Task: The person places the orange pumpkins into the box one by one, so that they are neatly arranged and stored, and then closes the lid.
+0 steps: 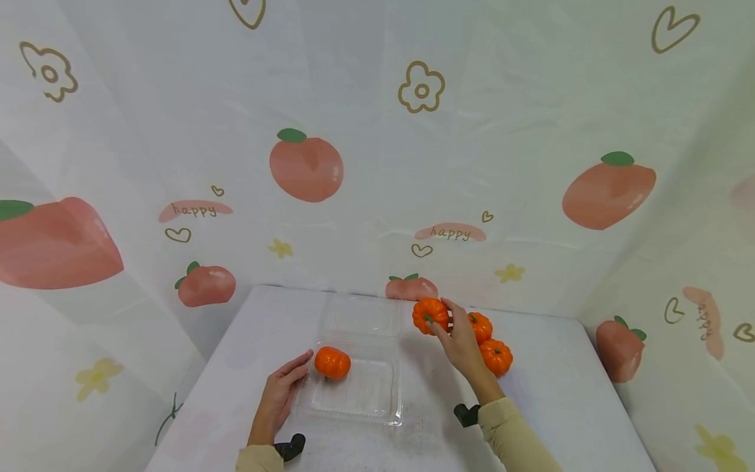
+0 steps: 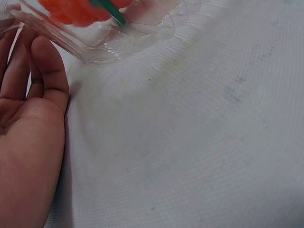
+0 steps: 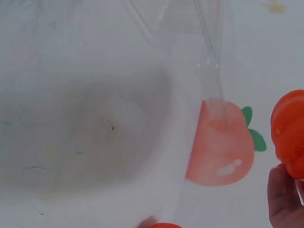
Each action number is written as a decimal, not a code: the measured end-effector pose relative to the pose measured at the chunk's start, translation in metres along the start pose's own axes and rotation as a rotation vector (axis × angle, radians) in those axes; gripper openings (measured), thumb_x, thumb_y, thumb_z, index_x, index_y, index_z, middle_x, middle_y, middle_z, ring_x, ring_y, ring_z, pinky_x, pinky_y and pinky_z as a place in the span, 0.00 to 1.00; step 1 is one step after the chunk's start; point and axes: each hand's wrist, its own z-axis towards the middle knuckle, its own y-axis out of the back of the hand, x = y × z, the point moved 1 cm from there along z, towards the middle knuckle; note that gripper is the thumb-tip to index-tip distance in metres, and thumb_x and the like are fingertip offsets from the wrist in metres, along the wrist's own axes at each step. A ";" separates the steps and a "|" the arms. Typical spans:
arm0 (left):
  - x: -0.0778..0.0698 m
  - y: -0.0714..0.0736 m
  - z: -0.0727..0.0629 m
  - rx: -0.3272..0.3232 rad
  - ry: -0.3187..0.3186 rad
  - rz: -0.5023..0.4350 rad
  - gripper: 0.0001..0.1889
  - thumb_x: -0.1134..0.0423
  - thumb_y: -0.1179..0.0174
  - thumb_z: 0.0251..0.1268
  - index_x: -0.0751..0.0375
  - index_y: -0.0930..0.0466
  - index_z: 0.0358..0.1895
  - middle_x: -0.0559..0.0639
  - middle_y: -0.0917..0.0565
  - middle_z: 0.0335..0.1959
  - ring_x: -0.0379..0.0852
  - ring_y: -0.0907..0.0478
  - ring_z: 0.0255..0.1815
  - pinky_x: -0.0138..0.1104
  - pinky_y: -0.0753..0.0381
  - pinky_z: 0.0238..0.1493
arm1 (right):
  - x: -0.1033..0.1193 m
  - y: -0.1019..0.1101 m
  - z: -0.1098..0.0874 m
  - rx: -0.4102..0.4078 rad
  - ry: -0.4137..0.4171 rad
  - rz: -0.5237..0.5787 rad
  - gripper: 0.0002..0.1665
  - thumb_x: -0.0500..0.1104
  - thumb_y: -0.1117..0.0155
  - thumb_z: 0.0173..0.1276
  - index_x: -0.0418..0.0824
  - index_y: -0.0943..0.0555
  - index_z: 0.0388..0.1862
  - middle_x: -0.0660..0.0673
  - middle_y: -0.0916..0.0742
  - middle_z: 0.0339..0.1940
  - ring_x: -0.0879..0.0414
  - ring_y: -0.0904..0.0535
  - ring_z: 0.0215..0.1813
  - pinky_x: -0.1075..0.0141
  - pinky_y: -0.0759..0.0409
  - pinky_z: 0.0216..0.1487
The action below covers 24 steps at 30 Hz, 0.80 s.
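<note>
Gripping a miniature pumpkin (image 1: 429, 314) in right fingers (image 1: 454, 305), above the bench (image 1: 566, 400), beside a clear clamshell (image 1: 356, 398).
Resting near-straight left fingers (image 1: 299, 361) at the clamshell's left edge, by a second pumpkin (image 1: 333, 362) inside; might drop the smooth pumpkin if pinched too loosely, or bump the clamshell askew.

right hand (image 3: 284, 202) holds orange pumpkin (image 3: 290, 135) | clear container (image 3: 183, 19), top | printed fruit (image 3: 221, 147), pumpkin's left

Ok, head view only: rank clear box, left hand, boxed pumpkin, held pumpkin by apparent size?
1. Clear box, lid open
2. Left hand
3. Boxed pumpkin and held pumpkin: look alike; the held one's lift may skew it, so not ranked.
</note>
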 end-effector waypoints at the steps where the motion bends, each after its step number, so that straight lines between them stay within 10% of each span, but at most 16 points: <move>1: 0.000 0.000 0.000 -0.001 0.000 0.000 0.26 0.64 0.31 0.64 0.64 0.21 0.65 0.33 0.11 0.51 0.28 0.18 0.54 0.24 0.18 0.54 | 0.002 0.000 0.000 -0.003 0.020 -0.009 0.39 0.50 0.32 0.72 0.40 0.35 0.76 0.40 0.24 0.68 0.49 0.25 0.56 0.67 0.21 0.52; 24: 0.001 0.001 0.000 0.004 0.004 -0.022 0.21 0.62 0.29 0.62 0.58 0.15 0.59 0.41 0.13 0.59 0.27 0.17 0.55 0.23 0.18 0.55 | 0.031 -0.013 -0.004 0.047 0.124 0.012 0.40 0.45 0.29 0.69 0.38 0.35 0.74 0.41 0.19 0.64 0.50 0.18 0.53 0.63 0.14 0.54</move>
